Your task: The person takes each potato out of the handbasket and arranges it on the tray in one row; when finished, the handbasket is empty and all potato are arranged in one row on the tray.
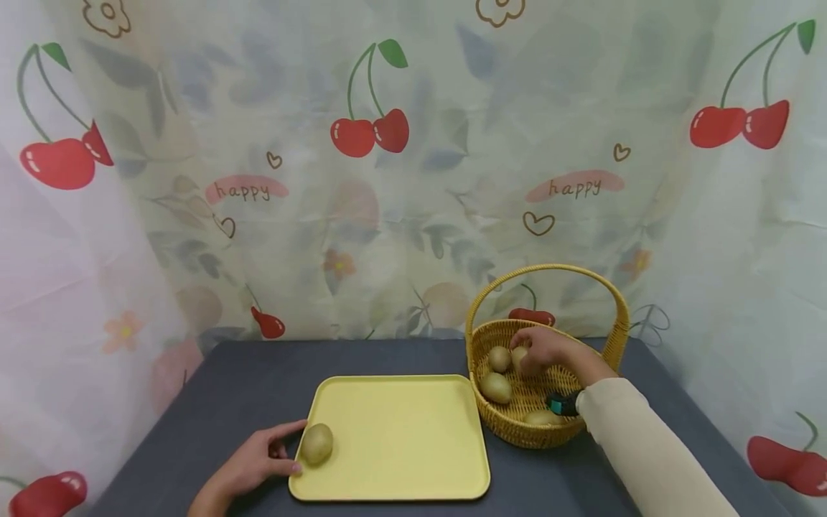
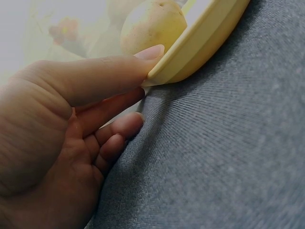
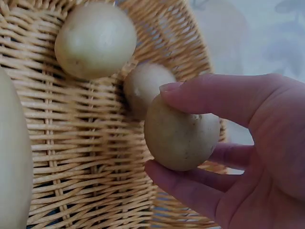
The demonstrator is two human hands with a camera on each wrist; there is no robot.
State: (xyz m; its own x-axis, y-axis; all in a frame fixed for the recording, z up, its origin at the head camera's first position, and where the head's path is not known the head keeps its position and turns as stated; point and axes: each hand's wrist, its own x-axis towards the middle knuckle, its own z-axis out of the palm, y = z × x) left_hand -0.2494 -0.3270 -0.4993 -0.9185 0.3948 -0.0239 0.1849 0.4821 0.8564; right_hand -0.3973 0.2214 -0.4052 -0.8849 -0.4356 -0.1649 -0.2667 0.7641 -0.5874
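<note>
My right hand (image 1: 543,349) is inside the wicker basket (image 1: 510,429), pinching a potato (image 3: 174,136) between thumb and fingers. Two more potatoes lie near it in the right wrist view, a rounded one (image 3: 95,42) and a partly hidden one (image 3: 147,86). At the left edge of the yellow tray (image 1: 400,438), my left hand (image 1: 248,459) touches the rim with thumb and forefinger spread along it. Just inside that edge, beside the fingers, rests a single potato (image 1: 317,444). In the left wrist view the thumb (image 2: 109,76) lies against the rim.
The basket stands against the tray's right side, its tall arched handle (image 1: 549,267) rising above it. Another potato (image 1: 541,418) lies at the basket's front, partly covered by the wrist. Dark grey cloth (image 1: 258,373) covers the table, with a printed curtain (image 1: 413,215) behind.
</note>
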